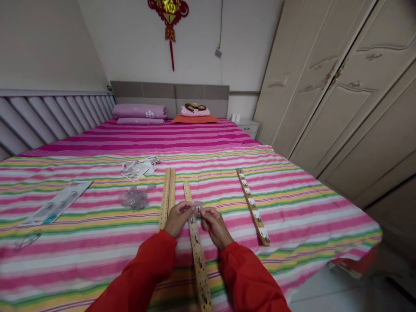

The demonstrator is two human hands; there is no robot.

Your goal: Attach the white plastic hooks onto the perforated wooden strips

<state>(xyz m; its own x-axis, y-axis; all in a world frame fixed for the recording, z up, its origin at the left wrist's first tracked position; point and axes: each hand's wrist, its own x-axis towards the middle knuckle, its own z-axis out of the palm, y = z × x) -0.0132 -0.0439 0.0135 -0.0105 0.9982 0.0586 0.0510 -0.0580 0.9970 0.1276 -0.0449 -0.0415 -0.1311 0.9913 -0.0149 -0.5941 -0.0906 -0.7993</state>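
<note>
My left hand [177, 217] and my right hand [214, 225] meet over a long perforated wooden strip [199, 260] lying on the striped bed. Both pinch a small clear plastic hook [198, 208] just above the strip. Metal hooks sit in several of the strip's holes nearer me. A second wooden strip [167, 196], doubled, lies just left of my left hand. A third strip [252, 205] with several white hooks fitted lies to the right.
Clear plastic hooks [134, 198] and opened packets [138, 168] lie left of the strips. A flat cardboard package [55, 203] lies at far left. Pillows sit at the headboard, a wardrobe [341, 86] stands along the right, and the bed's right edge [357, 247] drops to the floor.
</note>
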